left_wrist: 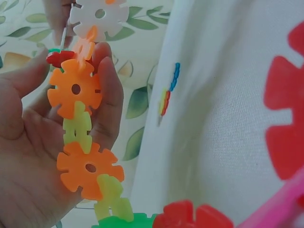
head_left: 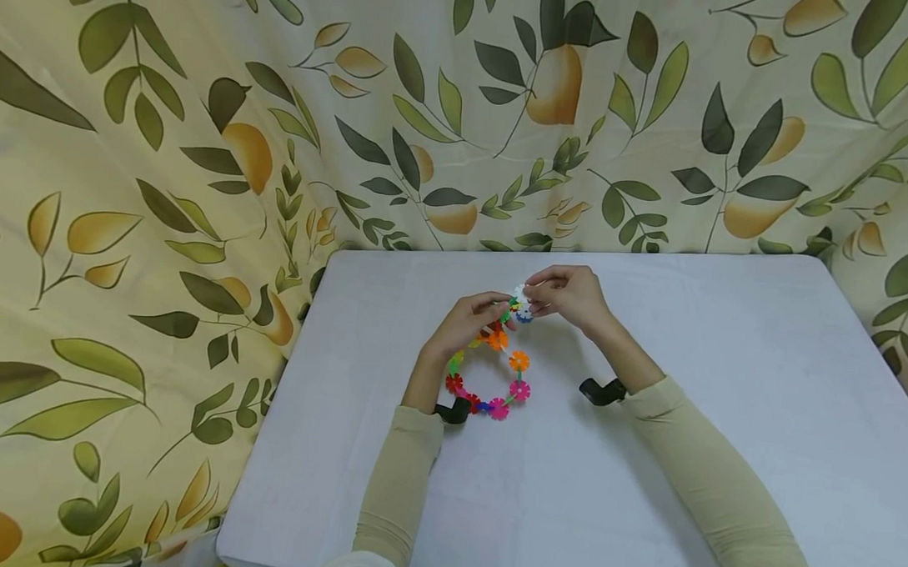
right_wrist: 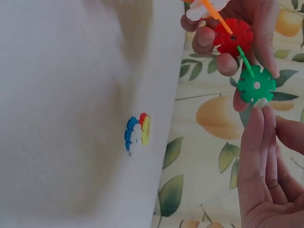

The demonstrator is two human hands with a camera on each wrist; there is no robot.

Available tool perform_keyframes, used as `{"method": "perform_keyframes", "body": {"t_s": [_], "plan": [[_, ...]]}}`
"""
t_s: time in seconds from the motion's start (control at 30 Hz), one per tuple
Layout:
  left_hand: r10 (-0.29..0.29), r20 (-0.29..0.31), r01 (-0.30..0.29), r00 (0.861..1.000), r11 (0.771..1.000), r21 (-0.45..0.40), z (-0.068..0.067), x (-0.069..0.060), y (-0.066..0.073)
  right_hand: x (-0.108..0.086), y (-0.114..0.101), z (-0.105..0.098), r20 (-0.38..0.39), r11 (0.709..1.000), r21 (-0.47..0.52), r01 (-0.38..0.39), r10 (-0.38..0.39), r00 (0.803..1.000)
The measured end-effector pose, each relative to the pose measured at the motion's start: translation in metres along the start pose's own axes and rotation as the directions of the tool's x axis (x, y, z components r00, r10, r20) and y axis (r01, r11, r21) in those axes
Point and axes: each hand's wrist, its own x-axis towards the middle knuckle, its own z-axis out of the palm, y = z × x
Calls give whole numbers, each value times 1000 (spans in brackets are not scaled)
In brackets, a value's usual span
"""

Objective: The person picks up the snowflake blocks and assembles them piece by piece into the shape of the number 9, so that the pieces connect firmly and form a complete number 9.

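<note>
Notched plastic flower discs join into a many-coloured chain that curves in a loop below my hands. My left hand holds the chain's upper end. In the left wrist view, an orange disc lies by its fingers. The right wrist view shows a red disc at the left fingers, linked to a green disc below. My right hand pinches a white disc edge-on against the green disc's rim. Its fingers hide most of it, so I cannot tell whether the two are joined.
Near the white table's far edge stand several loose discs in blue, white, red and yellow, close beyond my hands. A leaf-patterned curtain hangs behind the table and along its sides. A black wrist mount juts from my right wrist.
</note>
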Motion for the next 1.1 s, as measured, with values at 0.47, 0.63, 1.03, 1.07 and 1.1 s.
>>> {"method": "perform_keyframes", "body": {"t_s": [0.47,0.63,1.03,1.07,1.1], "plan": [[17,-31,-20,999,995,-95,1,2,-8,-1,5,3,65,999,33,42,-44,997],[28,-10,-29,1000,987,-159,1,3,-9,-1,7,4,70,998,57,36,-40,997],[12,-4,-12,1000,984,-176,-1,2,-7,0,11,6,69,995,95,-4,-2,998],[5,4,-4,1000,985,-172,-1,2,-8,0,13,6,69,995,96,-10,4,998],[-3,11,4,1000,986,-165,-1,3,-8,1,15,5,67,995,94,-17,11,998]]}}
